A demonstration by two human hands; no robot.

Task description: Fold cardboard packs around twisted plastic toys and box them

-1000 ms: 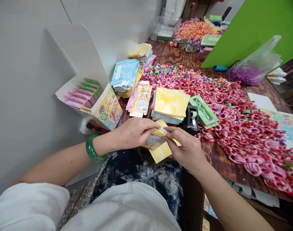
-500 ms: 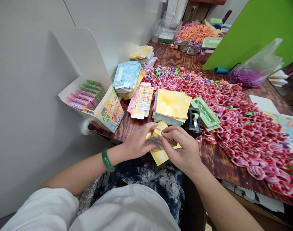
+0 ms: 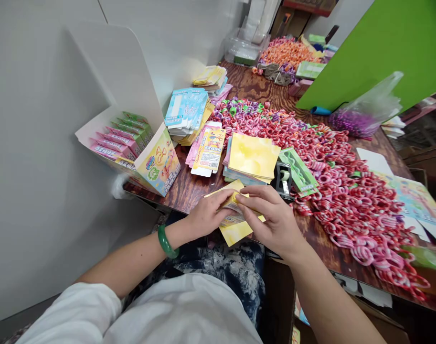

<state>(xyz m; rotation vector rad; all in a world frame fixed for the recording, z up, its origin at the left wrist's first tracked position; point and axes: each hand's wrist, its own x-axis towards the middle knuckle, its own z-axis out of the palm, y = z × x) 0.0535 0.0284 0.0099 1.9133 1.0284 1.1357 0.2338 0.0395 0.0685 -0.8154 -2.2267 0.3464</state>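
Note:
Between my two hands, over the front table edge, is a small yellow cardboard box (image 3: 232, 220). My left hand (image 3: 208, 212) grips its left side, thumb below and fingers above. At the box's upper end, my right hand (image 3: 270, 215) pinches the edge with its fingertips, partly hiding it. A yellow card (image 3: 237, 233) sticks out beneath the box, toward my lap. Just beyond my hands lies a stack of yellow and blue cards (image 3: 253, 155). A flattened yellow carton (image 3: 209, 150) rests on pink ones to its left.
An open display box (image 3: 156, 162) with pink and green packs stands at left. Flat blue cartons (image 3: 187, 112) are stacked behind. A tape dispenser (image 3: 282, 180) and a green box (image 3: 298, 171) sit right of the cards. Striped rings (image 3: 346, 191) spread across the table.
The view has shifted slightly, so the table things appear a little further left. My right fingers have moved slightly at the box's upper end; both hands still hold it.

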